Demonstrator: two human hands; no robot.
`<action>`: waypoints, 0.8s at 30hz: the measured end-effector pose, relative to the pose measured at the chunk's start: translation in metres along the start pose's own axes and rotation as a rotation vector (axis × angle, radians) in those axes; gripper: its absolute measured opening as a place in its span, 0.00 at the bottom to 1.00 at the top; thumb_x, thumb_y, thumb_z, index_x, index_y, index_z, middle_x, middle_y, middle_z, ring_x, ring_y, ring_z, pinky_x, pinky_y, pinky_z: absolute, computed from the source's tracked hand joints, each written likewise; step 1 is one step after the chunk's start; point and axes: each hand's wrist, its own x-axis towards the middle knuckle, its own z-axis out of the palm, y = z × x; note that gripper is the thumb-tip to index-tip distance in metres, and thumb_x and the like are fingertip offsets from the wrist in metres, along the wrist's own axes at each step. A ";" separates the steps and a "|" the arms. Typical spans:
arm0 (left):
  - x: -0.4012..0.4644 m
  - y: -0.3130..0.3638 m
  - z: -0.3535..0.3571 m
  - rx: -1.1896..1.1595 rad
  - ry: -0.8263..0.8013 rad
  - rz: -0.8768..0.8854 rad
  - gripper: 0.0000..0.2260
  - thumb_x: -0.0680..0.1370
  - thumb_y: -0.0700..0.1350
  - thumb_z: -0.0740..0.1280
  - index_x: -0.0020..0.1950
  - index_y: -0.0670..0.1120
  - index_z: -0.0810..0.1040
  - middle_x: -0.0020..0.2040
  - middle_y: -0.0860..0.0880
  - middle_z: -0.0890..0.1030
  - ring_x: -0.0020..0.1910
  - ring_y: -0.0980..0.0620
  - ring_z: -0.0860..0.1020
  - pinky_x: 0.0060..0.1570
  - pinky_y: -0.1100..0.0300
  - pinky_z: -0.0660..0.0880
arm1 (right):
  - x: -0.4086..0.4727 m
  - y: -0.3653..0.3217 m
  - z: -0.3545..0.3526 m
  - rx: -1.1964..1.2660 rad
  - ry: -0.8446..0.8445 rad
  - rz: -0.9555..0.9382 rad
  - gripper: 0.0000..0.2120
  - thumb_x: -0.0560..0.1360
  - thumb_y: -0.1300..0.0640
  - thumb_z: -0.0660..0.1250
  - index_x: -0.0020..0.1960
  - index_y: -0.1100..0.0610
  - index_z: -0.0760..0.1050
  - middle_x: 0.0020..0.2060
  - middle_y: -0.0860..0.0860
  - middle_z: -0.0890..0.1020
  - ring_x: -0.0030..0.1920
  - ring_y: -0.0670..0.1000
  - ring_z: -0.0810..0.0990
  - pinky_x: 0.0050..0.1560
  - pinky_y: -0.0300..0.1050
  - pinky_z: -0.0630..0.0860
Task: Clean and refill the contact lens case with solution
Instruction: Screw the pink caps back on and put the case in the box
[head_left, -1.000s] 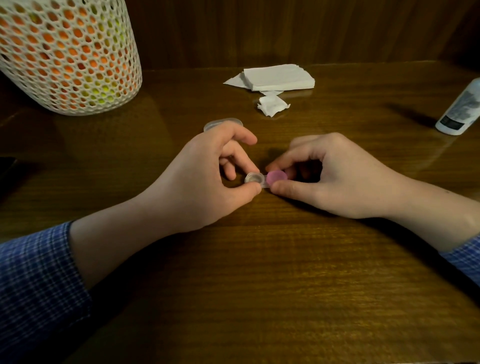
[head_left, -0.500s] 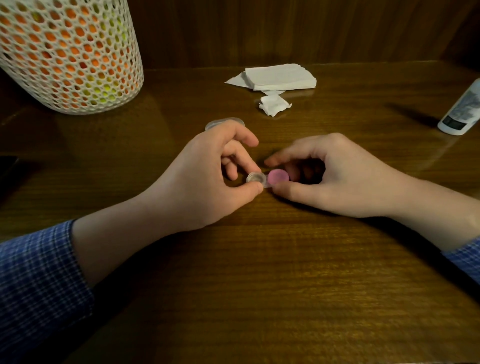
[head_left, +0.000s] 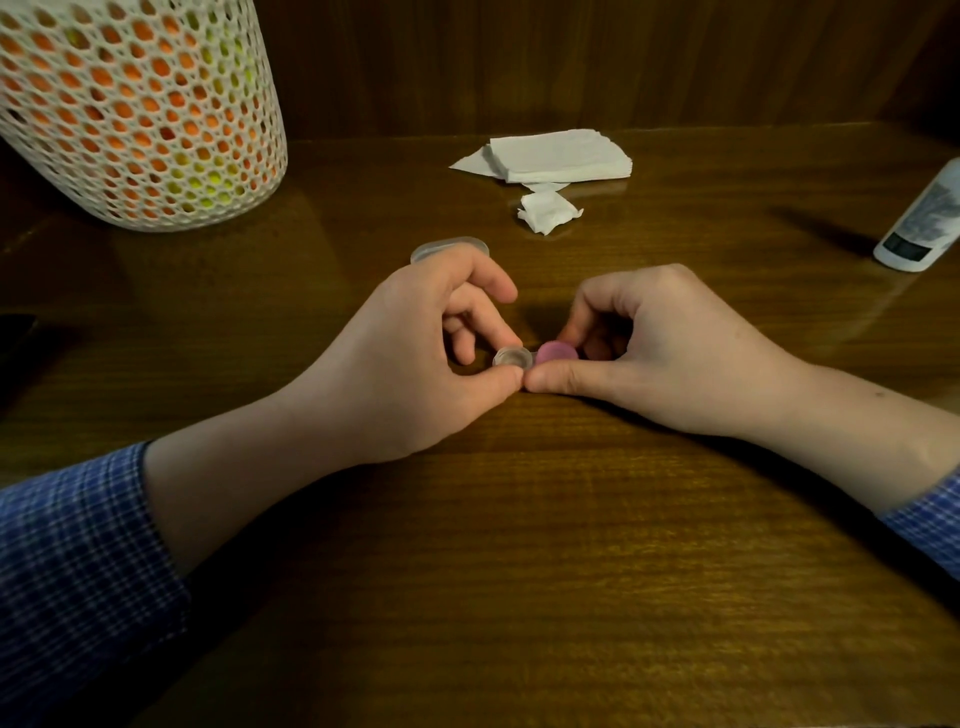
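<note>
Left hand (head_left: 410, 358) and right hand (head_left: 660, 348) on lens case (head_left: 535, 357), mid-table (head_left: 519, 571).

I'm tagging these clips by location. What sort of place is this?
Probably a home, at a wooden desk set against wood panelling: a mesh lamp, a stack of napkins and a solution bottle stand on it.

Dim, warm light; glare on the table (head_left: 675, 249), corners dark.
</note>
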 end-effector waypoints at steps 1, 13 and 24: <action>0.000 0.000 0.000 -0.001 0.001 0.002 0.22 0.72 0.45 0.79 0.63 0.48 0.77 0.45 0.56 0.86 0.40 0.52 0.81 0.36 0.67 0.76 | 0.000 0.000 0.001 -0.001 0.003 0.001 0.22 0.61 0.28 0.69 0.41 0.46 0.80 0.32 0.44 0.80 0.38 0.39 0.79 0.32 0.29 0.72; 0.000 -0.003 0.000 -0.037 -0.007 0.010 0.22 0.72 0.44 0.79 0.62 0.48 0.77 0.45 0.56 0.86 0.40 0.53 0.81 0.36 0.68 0.75 | -0.001 0.004 -0.008 0.109 -0.146 -0.009 0.13 0.70 0.40 0.72 0.51 0.44 0.85 0.38 0.44 0.85 0.38 0.46 0.81 0.37 0.43 0.79; 0.001 -0.004 0.001 -0.040 -0.001 -0.003 0.21 0.72 0.42 0.79 0.62 0.48 0.77 0.45 0.55 0.86 0.41 0.54 0.83 0.40 0.64 0.80 | -0.001 0.002 -0.005 0.041 -0.087 0.014 0.11 0.69 0.39 0.73 0.47 0.45 0.84 0.36 0.43 0.84 0.38 0.43 0.81 0.34 0.34 0.75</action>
